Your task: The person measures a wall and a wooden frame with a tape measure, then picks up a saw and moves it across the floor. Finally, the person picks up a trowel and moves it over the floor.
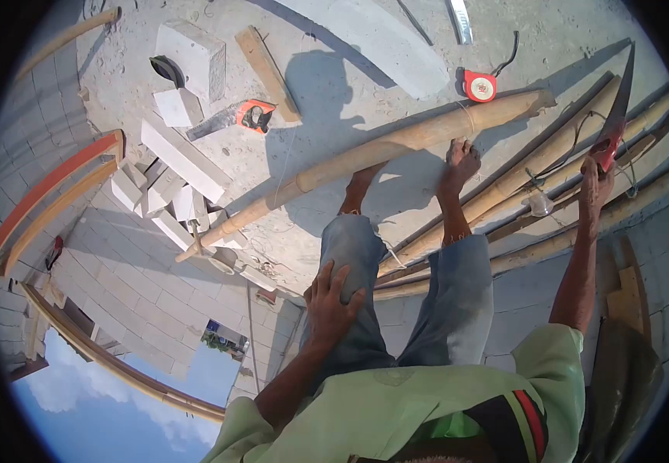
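Observation:
My right hand [597,185] is closed round the red handle of a hand saw [620,112], whose dark blade points up at the right edge. My left hand [332,305] lies with fingers spread on my thigh, on the blue jeans [358,262]. A thick bamboo pole [381,150] lies slantwise on the concrete floor in front of my feet. One bare foot [462,163] is beside the pole, and the other is partly hidden by it. Just beyond the pole lies a red tape measure [479,86].
More bamboo poles [504,201] lie along the wall at right, with a light bulb [540,204] on a wire. An orange-handled saw [254,116], a wooden board [268,73] and pale blocks [188,158] are at left. A curved wooden frame [49,193] stands beyond them.

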The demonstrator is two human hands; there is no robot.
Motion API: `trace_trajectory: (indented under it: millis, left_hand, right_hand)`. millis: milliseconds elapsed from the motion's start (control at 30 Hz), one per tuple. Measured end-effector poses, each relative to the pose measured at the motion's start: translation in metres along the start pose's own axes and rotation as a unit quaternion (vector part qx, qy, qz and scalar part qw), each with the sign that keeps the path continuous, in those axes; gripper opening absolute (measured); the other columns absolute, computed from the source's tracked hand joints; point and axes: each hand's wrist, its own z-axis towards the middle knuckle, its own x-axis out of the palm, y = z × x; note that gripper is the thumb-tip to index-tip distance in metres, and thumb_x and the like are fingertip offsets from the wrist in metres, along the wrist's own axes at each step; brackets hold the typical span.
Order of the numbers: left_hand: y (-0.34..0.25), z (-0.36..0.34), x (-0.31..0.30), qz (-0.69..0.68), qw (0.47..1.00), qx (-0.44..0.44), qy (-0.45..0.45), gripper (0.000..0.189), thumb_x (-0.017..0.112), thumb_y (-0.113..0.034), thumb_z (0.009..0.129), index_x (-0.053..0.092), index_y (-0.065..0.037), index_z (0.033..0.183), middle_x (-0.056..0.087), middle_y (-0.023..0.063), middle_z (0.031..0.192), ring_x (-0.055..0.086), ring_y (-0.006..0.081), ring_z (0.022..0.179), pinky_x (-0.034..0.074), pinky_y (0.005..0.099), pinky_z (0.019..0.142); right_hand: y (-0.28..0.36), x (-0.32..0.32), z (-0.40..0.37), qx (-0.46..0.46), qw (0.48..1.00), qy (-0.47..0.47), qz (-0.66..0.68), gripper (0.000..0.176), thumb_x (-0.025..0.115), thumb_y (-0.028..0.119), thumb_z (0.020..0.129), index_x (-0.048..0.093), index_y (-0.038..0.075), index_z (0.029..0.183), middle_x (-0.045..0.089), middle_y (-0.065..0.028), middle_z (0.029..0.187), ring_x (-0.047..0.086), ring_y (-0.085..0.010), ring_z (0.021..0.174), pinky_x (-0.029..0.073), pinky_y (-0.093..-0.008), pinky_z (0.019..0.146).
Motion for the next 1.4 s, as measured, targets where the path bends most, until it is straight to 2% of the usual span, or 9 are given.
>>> trace_trajectory:
  millis: [100,267,633,700,767,867,1000,1167,1400]
  left_hand:
    - [0.000,-0.009,0.005,-0.019,0.999,-0.012,-0.024,0.052,0.065,-0.034,0.078,0.053,-0.013,0.125,0.043,0.0174,0.134,0.042,0.0344,0.124,0.032,0.0506,0.100]
    - [0.026,-0.038,0.039,-0.143,0.986,-0.045,-0.071,0.052,0.064,-0.035,0.080,0.053,-0.011,0.125,0.047,0.0170,0.131,0.045,0.0317,0.122,0.034,0.0498,0.099]
    - [0.071,-0.180,0.011,-0.387,0.888,-0.132,-0.208,0.049,0.064,-0.031,0.084,0.054,-0.003,0.122,0.059,0.0210,0.114,0.058,0.0353,0.107,0.044,0.0409,0.093]
    - [0.087,-0.200,0.006,-0.448,0.849,-0.177,-0.218,0.048,0.065,-0.030,0.083,0.056,-0.001,0.120,0.059,0.0214,0.115,0.060,0.0334,0.104,0.047,0.0403,0.089]
    - [0.103,-0.220,0.007,-0.471,0.831,-0.185,-0.232,0.046,0.065,-0.029,0.083,0.056,0.000,0.118,0.060,0.0215,0.114,0.061,0.0325,0.102,0.048,0.0400,0.087]
    - [0.146,-0.230,0.016,-0.494,0.808,-0.192,-0.258,0.043,0.065,-0.027,0.082,0.058,0.000,0.116,0.062,0.0218,0.110,0.064,0.0312,0.097,0.049,0.0395,0.084]
    - [0.199,-0.245,0.010,-0.524,0.777,-0.185,-0.295,0.039,0.064,-0.024,0.083,0.060,0.001,0.113,0.064,0.0219,0.103,0.065,0.0310,0.093,0.049,0.0391,0.083]
    - [0.310,-0.238,0.001,-0.521,0.765,-0.212,-0.315,0.038,0.062,-0.023,0.083,0.061,0.002,0.112,0.066,0.0224,0.100,0.065,0.0319,0.093,0.050,0.0380,0.082]
    - [0.450,-0.263,-0.021,-0.625,0.651,-0.264,-0.341,0.039,0.063,-0.022,0.084,0.060,0.004,0.113,0.067,0.0178,0.089,0.063,0.0250,0.082,0.048,0.0356,0.075]
  right_hand:
    - [0.017,-0.056,0.027,0.093,0.968,-0.158,0.173,0.036,0.062,0.016,0.089,0.055,-0.002,0.120,0.063,-0.0148,0.106,0.060,-0.0185,0.089,0.051,-0.0302,0.076]
    - [0.072,-0.149,-0.027,-0.168,0.984,0.013,-0.052,0.042,0.050,0.027,0.095,0.054,-0.004,0.123,0.060,-0.0194,0.117,0.060,-0.0214,0.096,0.049,-0.0315,0.080]
    - [0.234,-0.219,-0.161,-0.282,0.942,0.155,-0.093,0.054,0.040,0.037,0.099,0.046,-0.007,0.129,0.054,-0.0175,0.122,0.054,-0.0225,0.112,0.040,-0.0317,0.096]
    - [0.271,-0.206,-0.178,-0.339,0.922,0.156,-0.105,0.054,0.039,0.037,0.099,0.046,-0.007,0.129,0.055,-0.0173,0.122,0.054,-0.0224,0.112,0.040,-0.0315,0.096]
    - [0.321,-0.187,-0.198,-0.015,0.965,0.252,-0.075,0.053,0.038,0.037,0.099,0.045,-0.008,0.128,0.056,-0.0139,0.117,0.054,-0.0215,0.111,0.040,-0.0283,0.093]
    - [0.400,-0.134,-0.246,-0.209,0.947,0.225,0.093,0.022,0.053,0.020,0.094,0.047,0.000,0.100,0.045,0.0002,0.075,0.039,-0.0057,0.066,0.036,-0.0204,0.059]
    - [0.535,-0.097,-0.306,-0.025,0.953,0.230,0.194,0.036,0.058,0.018,0.091,0.047,0.000,0.120,0.046,0.0012,0.068,0.041,-0.0027,0.060,0.038,-0.0186,0.057]
    - [0.639,-0.042,-0.394,-0.192,0.954,0.201,0.110,0.050,0.061,0.018,0.086,0.045,0.001,0.130,0.050,0.0028,0.072,0.044,-0.0052,0.061,0.037,-0.0210,0.057]
    - [0.686,0.101,-0.443,-0.068,0.937,0.269,0.212,0.008,0.060,0.010,0.081,0.056,0.005,0.087,0.048,0.0032,0.063,0.044,-0.0063,0.054,0.036,-0.0215,0.051]
